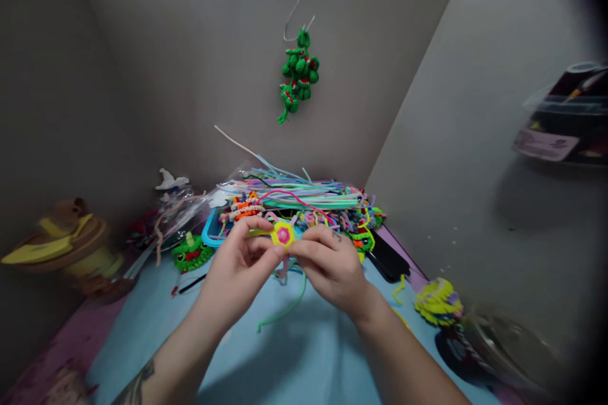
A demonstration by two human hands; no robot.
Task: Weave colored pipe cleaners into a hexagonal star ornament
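Above the front of the blue mat (304,354), both hands meet around a small pipe-cleaner piece (284,235) with a pink centre and a yellow six-sided rim. My left hand (243,262) pinches its left side between thumb and fingers. On the opposite edge, the fingertips of my right hand (330,262) are closed, partly covering it. Loose pipe-cleaner ends stick out around the piece, and a green strand (285,310) trails down below it to the left. What lies under the fingers is hidden.
Behind the hands lies a heap of pastel pipe cleaners (304,193) beside a blue tray (211,231). A green frog-like figure (190,253) sits left, a black phone (389,256) right. A green knitted bunch (300,73) hangs on the grey wall. A yellow bundle (437,302) lies far right.
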